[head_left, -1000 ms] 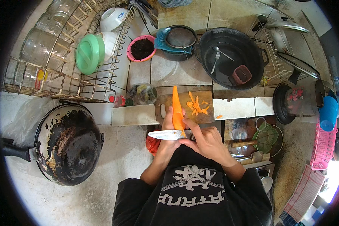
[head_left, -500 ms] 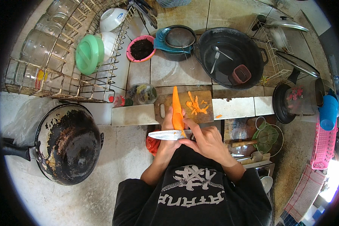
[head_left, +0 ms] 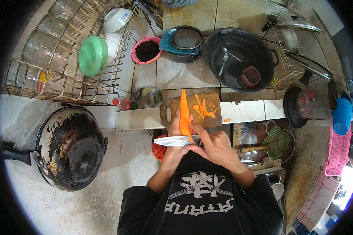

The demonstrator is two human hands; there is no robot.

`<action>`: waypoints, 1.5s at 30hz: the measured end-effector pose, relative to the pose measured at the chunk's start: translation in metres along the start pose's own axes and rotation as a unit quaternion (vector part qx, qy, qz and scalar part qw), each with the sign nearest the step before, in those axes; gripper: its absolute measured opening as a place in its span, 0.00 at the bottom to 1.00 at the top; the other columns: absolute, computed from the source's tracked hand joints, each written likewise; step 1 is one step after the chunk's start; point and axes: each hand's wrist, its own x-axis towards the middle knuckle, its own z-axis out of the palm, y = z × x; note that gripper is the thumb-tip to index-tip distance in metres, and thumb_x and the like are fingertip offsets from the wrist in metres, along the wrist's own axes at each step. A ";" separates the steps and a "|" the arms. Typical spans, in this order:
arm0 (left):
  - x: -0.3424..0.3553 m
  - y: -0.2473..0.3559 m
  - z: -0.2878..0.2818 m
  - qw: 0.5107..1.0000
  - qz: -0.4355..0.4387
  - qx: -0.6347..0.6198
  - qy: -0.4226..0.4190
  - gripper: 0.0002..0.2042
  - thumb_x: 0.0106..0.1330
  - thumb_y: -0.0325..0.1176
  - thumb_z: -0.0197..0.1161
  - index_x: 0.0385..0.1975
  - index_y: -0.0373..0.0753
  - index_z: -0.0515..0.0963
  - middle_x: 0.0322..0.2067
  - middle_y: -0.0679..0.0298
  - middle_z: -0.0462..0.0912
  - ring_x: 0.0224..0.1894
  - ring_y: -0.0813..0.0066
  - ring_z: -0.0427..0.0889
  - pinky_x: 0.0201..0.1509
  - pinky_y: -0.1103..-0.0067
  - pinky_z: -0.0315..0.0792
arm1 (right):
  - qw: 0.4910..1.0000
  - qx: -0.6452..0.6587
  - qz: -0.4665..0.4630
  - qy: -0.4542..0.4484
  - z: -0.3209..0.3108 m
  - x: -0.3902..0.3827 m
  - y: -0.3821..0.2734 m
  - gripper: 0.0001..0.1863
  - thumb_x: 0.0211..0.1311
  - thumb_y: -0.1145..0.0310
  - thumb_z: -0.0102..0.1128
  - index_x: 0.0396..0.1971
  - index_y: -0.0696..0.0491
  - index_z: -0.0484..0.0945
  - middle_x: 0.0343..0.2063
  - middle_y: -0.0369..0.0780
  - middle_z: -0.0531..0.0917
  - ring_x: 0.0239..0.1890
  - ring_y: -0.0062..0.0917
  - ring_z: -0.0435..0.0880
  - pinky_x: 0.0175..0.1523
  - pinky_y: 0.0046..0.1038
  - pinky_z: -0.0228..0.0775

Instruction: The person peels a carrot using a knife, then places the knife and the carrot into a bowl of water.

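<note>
Carrot (head_left: 185,117): long axis fwd/back, narrow tip away from body, near end at knife (head_left: 171,141).
L grip (head_left: 175,128): clamped on carrot.
R grip (head_left: 214,144): clamped on knife, xwise, pt'd L.

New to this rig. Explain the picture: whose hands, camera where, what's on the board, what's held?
No machine here: a person works with two bare hands. The view is from the left one of two fisheye cameras worn on the head, looking down, so straight edges bend near the rim, and picture left is the person's left.

The left hand grips an orange carrot, narrow end pointing away. The right hand holds a knife, its blade pointing left across the carrot's near end.

Just beyond, a wooden cutting board bears orange scraps. Farther back sits a large dark pot with cutlery inside.
</note>
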 end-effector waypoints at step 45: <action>-0.002 -0.015 0.005 0.995 0.033 0.070 0.059 0.20 0.76 0.51 0.39 0.40 0.40 0.70 0.32 0.69 0.71 0.34 0.81 0.71 0.38 0.83 0.67 | 1.000 0.027 0.010 0.009 -0.009 0.006 0.008 0.33 0.57 0.48 0.63 0.52 0.59 0.68 0.16 0.43 0.78 0.18 0.40 0.79 0.26 0.34 0.70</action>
